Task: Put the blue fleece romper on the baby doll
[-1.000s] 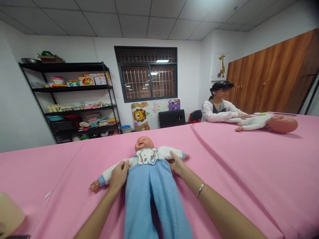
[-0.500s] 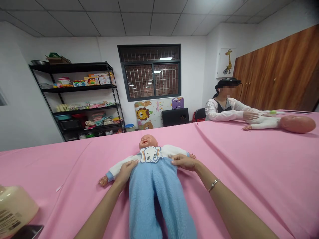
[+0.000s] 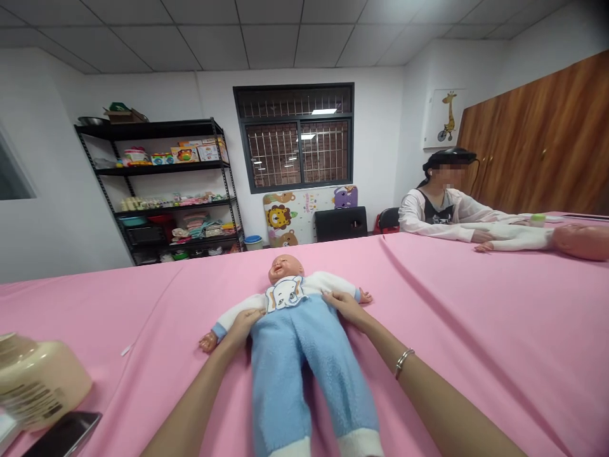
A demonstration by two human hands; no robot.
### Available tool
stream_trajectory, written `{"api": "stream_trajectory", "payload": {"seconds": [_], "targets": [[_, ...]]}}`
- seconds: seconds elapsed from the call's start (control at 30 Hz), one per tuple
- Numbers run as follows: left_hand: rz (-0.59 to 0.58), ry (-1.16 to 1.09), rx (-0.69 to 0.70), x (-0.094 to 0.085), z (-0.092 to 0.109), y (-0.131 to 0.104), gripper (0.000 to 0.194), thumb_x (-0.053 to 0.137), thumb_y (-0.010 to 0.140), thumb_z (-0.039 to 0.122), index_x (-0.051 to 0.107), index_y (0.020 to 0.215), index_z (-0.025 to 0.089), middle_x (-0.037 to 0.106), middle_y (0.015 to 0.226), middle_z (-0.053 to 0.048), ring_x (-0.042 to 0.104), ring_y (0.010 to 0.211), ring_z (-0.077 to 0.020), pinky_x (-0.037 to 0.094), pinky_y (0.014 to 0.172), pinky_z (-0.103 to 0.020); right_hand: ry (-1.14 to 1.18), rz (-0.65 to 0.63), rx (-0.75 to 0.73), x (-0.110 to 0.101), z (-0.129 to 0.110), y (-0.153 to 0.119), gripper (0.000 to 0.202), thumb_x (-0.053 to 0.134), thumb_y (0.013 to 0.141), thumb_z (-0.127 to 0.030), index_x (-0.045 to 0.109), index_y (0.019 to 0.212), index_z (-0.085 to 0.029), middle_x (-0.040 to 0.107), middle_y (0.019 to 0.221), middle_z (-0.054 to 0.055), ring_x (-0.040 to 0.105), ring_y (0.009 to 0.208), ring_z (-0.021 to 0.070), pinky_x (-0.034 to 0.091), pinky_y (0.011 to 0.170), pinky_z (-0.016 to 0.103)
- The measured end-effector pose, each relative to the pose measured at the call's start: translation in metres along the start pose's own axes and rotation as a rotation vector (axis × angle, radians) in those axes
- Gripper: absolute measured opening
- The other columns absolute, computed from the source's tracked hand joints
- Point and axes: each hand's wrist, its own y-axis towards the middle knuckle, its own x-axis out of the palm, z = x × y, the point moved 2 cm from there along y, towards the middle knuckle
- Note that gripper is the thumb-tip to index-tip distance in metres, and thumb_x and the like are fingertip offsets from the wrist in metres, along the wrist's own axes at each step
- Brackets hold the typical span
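A baby doll [image 3: 286, 270] lies on its back on the pink tablecloth [image 3: 438, 330], head away from me and arms spread. It wears a white top with blue cuffs and fluffy blue trousers [image 3: 280, 362] with white cuffs. A white elephant patch [image 3: 285, 294] covers the chest. My left hand [image 3: 245, 324] pinches the trousers' waist at the left side. At the opposite side, my right hand [image 3: 346, 306] grips the waistband, with a silver bracelet on that wrist. Both thumbs lie on top of the cloth; the other fingers are partly hidden.
A cream-coloured bottle [image 3: 45, 381] and a dark phone-like object [image 3: 64, 435] lie at the near left. Across the table at right, a person [image 3: 440, 206] in a headset handles another doll [image 3: 523, 236]. Shelves [image 3: 162, 168] stand behind.
My view has shifted slightly left, and the trousers' white cuffs now show. Both hands keep hold at the waist. The other person's hands have moved along their doll.
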Motion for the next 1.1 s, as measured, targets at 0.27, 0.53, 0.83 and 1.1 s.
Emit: {"api": "stream_trajectory", "payload": {"seconds": [0.27,0.53,0.83,1.1], "targets": [[0.079,0.382,0.160,0.009,0.026,-0.007,0.036,0.050,0.075,0.052,0.054,0.081,0.016,0.056,0.080,-0.001,0.051,0.078,-0.0180,0.039,0.072,-0.027,0.016,-0.111,-0.034,0.001,-0.033,-0.012,0.034,0.068,0.064,-0.045,0.061,0.080,-0.016,0.057,0.080,0.001,0.049,0.073,0.0146,0.036,0.064,0.025],[-0.078,0.499,0.245,0.014,0.043,-0.012,0.038,0.059,0.073,0.048,0.056,0.093,0.016,0.059,0.096,-0.005,0.052,0.092,-0.0221,0.040,0.083,-0.032,-0.402,-0.225,-0.196,0.015,-0.047,-0.011,0.021,0.065,0.068,-0.034,0.056,0.065,-0.015,0.052,0.072,0.000,0.046,0.072,0.0153,0.035,0.067,0.027],[-0.083,0.044,0.159,0.010,0.041,-0.006,0.035,0.050,0.079,0.046,0.055,0.094,0.015,0.057,0.089,-0.004,0.051,0.085,-0.0189,0.041,0.075,-0.028,-0.204,-0.123,-0.248,0.027,-0.049,-0.013,0.023,0.051,0.079,-0.038,0.054,0.080,-0.015,0.054,0.077,0.000,0.047,0.074,0.0144,0.036,0.070,0.027],[-0.212,0.062,0.053,0.009,0.030,-0.006,0.036,0.052,0.077,0.049,0.059,0.076,0.014,0.056,0.078,-0.002,0.048,0.077,-0.0178,0.038,0.070,-0.027,-0.111,-0.086,-0.149,0.027,-0.049,-0.010,0.036,0.047,0.079,-0.050,0.054,0.076,-0.015,0.054,0.074,0.000,0.046,0.070,0.0134,0.035,0.067,0.026]]}}
